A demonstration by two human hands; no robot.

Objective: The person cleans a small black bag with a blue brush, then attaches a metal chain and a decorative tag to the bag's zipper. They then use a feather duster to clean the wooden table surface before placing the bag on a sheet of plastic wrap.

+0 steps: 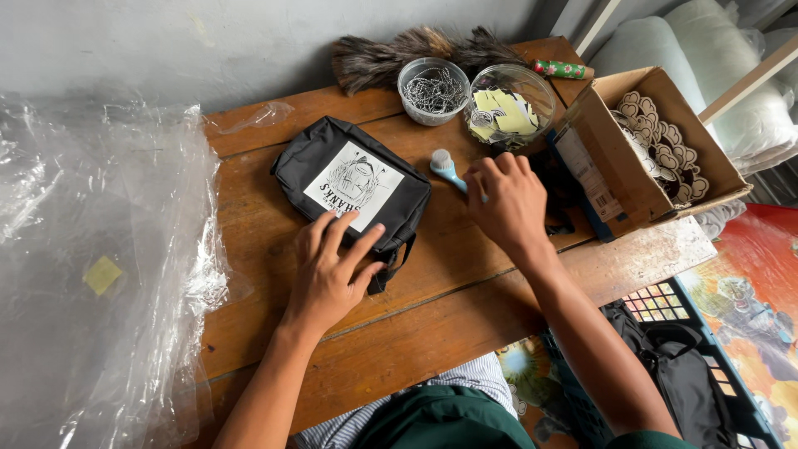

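On the table: a brown wooden table (432, 308) holds everything.
Left hand: the left hand (328, 270) lies flat with fingers spread, pressing the black cloth pouch with a white picture patch (353, 181).
Right hand: the right hand (505, 202) curls round the small light blue brush (446, 167), just beside the pouch.
Near: a clear round tub of metal rings (432, 90), a clear bowl of yellow paper bits (509, 106), an open brown cardboard box (603, 158).

Black pouch (349, 179), light-blue brush (445, 166)

small craft workshop: wooden worktable (465, 316), supplies
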